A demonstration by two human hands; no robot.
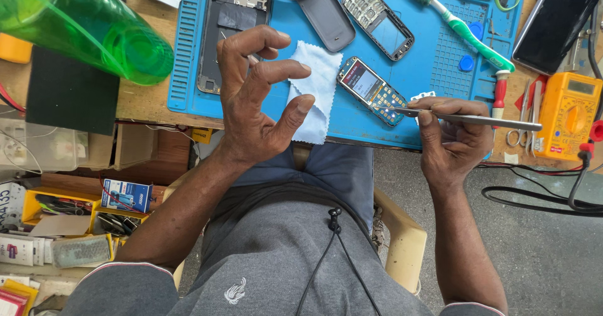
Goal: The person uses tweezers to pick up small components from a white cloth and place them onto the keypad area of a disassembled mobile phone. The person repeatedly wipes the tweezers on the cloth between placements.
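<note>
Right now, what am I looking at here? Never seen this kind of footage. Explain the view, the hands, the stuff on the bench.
This is one picture from a camera worn on a person's head, looking down at their lap and workbench. No robot: just two bare hands.

The right hand holds metal tweezers, their tip touching a small opened phone that lies on a blue mat. The left hand is raised, fingers curled and apart, holding nothing I can make out, above a light blue cloth.

Also on the mat: a phone frame, a dark back cover and a green toothbrush. An orange meter sits at the right, a green bottle at upper left.
</note>
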